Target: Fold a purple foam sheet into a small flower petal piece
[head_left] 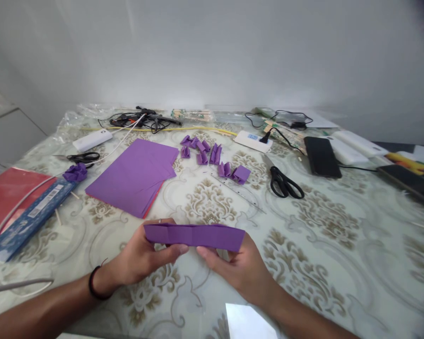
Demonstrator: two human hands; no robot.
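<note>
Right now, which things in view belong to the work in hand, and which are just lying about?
Belonging, judging by the matching purple:
Paper strip, held in left hand and right hand
Purple sheets
Folded pieces
Nearer scissors, probably

Apparently lying about:
Power strip
Dark phones
Tangled cables

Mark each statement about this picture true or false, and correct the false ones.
1. The left hand and the right hand both hold a purple paper strip. True.
2. The black wristband is on the right wrist. False: it is on the left wrist.
3. The purple sheets lie to the left of the small folded pieces. True.
4. Nothing is plugged into the white power strip. False: a black plug is in it.
5. The table shows only one pair of scissors. False: there are two, one towards each side.
</note>
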